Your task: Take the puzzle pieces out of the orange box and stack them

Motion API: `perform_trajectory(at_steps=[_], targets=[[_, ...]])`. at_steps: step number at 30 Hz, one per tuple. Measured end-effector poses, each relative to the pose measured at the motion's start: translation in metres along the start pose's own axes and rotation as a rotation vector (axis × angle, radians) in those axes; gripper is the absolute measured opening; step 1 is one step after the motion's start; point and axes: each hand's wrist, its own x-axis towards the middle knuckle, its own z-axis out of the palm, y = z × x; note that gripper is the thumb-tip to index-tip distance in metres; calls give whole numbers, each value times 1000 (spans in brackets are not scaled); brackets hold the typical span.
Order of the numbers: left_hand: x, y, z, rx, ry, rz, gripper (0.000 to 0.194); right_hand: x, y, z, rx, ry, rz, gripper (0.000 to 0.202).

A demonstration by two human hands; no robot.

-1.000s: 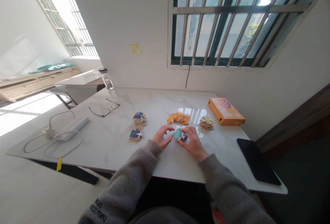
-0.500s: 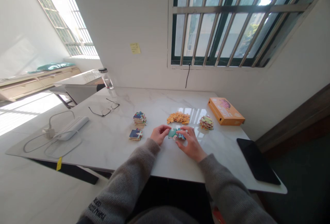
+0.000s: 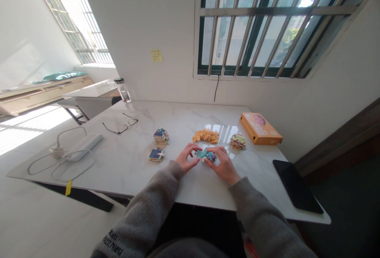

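Teal and multicoloured jigsaw puzzle pieces (image 3: 203, 154) are between my two hands, low over the white table. My left hand (image 3: 187, 159) curls its thumb and index finger around the left edge of the teal piece. From the other side, my right hand (image 3: 224, 167) grips the patterned pieces between thumb and fingers, covering part of them. Just beyond my hands lies a spread pile of orange puzzle pieces (image 3: 206, 136). A tall stack of dark blue pieces (image 3: 161, 137) and a shorter stack (image 3: 156, 155) stand to the left, a pale green stack (image 3: 238, 142) to the right.
An orange puzzle box (image 3: 261, 128) sits at the back right, and a black tablet (image 3: 297, 186) lies along the right edge. Glasses (image 3: 122, 128), a power strip (image 3: 84, 147) with a looped cable and a bottle (image 3: 122, 90) occupy the left side of the table (image 3: 133, 174).
My left fingers have spread a little wider around the teal piece. My right fingers have shifted, showing more of the patterned pieces. The stacks have not moved.
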Motion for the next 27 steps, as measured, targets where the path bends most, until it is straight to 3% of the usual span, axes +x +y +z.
perform_trajectory(at_steps=[9,14,18,24,27], targets=[[-1,6,1,96,25,74,29,0,1,-2,7,16,15,26],[-2,-2,2,112,66,67,45,1,7,-2,-44,47,2,24],[-2,-9,3,119,93,53,41,4,34,-15,-146,170,52,21],[-2,-10,5,159,31,39,32,6,88,-47,-365,395,279,27],[-3,-8,5,159,23,38,31,5,105,-58,-438,427,351,31]])
